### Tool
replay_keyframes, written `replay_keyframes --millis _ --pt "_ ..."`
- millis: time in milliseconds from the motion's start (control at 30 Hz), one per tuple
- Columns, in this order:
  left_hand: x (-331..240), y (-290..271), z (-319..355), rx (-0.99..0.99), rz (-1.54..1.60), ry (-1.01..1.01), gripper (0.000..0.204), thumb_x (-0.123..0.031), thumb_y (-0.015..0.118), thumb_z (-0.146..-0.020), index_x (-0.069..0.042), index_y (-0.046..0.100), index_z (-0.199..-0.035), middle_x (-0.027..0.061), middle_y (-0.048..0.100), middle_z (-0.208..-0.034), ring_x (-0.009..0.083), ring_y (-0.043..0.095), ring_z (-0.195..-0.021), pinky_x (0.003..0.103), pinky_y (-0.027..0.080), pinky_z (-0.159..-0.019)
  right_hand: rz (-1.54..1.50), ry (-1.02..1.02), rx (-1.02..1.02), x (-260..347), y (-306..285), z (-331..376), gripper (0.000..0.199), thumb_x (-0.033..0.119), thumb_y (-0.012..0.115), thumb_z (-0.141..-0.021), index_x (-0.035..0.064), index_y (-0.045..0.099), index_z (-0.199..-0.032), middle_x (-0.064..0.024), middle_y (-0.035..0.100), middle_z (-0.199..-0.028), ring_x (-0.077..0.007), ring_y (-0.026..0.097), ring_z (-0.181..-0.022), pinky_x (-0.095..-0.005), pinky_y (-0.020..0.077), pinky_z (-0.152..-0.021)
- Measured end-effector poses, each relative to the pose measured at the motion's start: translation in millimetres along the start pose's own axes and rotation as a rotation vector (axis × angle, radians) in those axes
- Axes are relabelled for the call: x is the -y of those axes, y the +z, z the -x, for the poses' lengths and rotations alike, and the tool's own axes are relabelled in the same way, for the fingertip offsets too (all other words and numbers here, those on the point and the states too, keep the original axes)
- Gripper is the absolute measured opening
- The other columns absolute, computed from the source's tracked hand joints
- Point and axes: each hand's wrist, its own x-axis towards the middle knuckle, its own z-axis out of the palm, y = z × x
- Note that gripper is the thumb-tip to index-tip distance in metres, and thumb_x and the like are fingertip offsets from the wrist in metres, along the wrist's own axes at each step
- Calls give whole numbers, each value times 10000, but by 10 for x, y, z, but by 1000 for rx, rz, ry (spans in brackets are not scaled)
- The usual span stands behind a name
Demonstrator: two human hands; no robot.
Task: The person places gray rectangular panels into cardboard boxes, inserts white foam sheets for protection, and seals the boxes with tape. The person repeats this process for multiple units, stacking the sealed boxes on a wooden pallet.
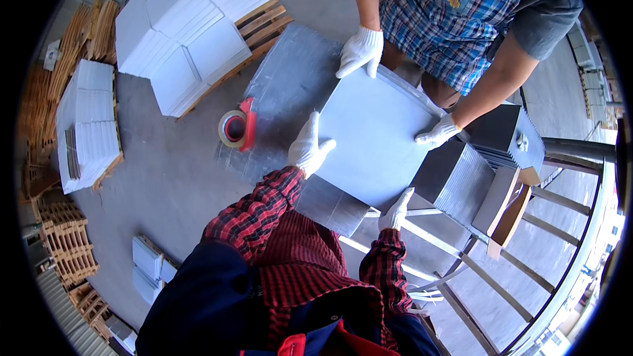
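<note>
A large pale grey flat panel with a raised edge on its far side lies tilted over a metal-topped table. My left hand, in a white knitted glove, grips its left edge, the thumb reaching over the top. At the panel's near right corner my right hand, also gloved, holds the edge; part of its fingers is hidden. Opposite me stands a person in a blue checked apron. That person's gloved hands rest on the panel's far left corner and right edge.
A red tape dispenser with a roll lies on the table's left side. Dark ribbed panels and an open cardboard box sit on a metal frame at right. White stacks on wooden pallets stand at left.
</note>
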Motion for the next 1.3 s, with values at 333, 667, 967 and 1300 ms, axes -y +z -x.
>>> replay_keyframes --millis 333,667,967,1300 --pt "-199 37 -32 66 -25 -165 946 -456 656 -908 -47 126 -1577 233 304 -1579 391 430 -1380 415 396 -1110 -51 28 76 134 -89 -279 932 751 358 -949 84 234 -1587 -62 246 -1641 -268 266 -1480 -408 182 -1212" --pt "-541 -110 74 -7 -225 15 918 -517 698 -840 -30 273 -1492 272 404 -1438 438 470 -1268 530 419 -1021 19 -32 233 284 -37 -227 733 533 566 -987 26 416 -1495 -79 445 -1506 -238 431 -1355 -402 347 -1135" --pt "-147 -155 101 -238 -419 205 774 -574 638 -857 -81 428 -1415 224 426 -1390 377 429 -1253 548 373 -950 37 -127 82 433 328 486 516 383 649 -974 8 587 -1323 -76 627 -1203 -190 582 -1093 -351 482 -939" --pt "502 -335 -231 -59 -130 239 526 -405 481 -982 -81 467 -1395 208 422 -1463 397 449 -1281 535 393 -986 889 -753 -236 798 1851 2103 699 294 755 -842 -44 460 -1379 -171 628 -1153 -275 614 -1008 -383 478 -926"
